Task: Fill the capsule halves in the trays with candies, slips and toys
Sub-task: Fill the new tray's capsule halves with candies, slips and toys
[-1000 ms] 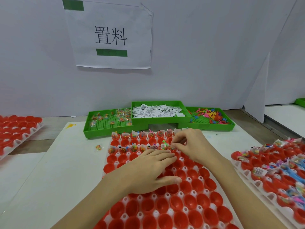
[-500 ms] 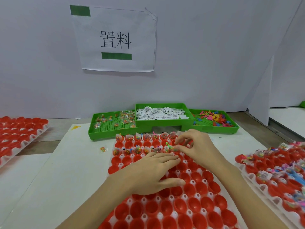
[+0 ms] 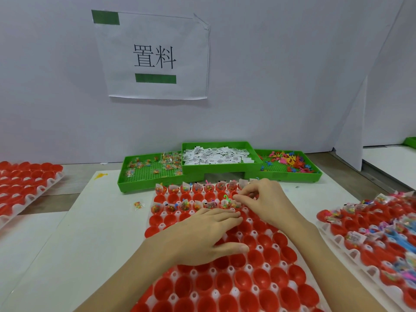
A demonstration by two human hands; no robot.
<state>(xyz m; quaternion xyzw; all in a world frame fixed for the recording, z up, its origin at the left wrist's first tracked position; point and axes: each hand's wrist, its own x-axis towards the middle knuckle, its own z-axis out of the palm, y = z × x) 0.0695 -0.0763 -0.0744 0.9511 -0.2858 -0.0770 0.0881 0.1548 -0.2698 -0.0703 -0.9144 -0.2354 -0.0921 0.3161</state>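
Note:
A white tray (image 3: 157,226) of red capsule halves lies in front of me. Two of its far rows hold candy packets, slips and toys (image 3: 186,204); the nearer halves (image 3: 236,280) are bare. My left hand (image 3: 202,235) rests flat on the tray's middle, fingers straight. My right hand (image 3: 263,201) hovers at the right end of the filled rows, fingertips pinched together over a capsule half beside a green toy (image 3: 226,197). What it pinches is too small to tell.
Three green bins stand behind the tray: candy packets (image 3: 153,167), paper slips (image 3: 216,155), coloured toys (image 3: 290,162). A loose candy packet (image 3: 137,204) lies on the white mat. A filled tray (image 3: 371,226) sits right, a tray of red halves (image 3: 24,183) left.
The view has tilted down slightly, so everything sits higher in frame. My right hand's fingertips have shifted a little at the filled rows' right end. The left hand stays flat on the tray.

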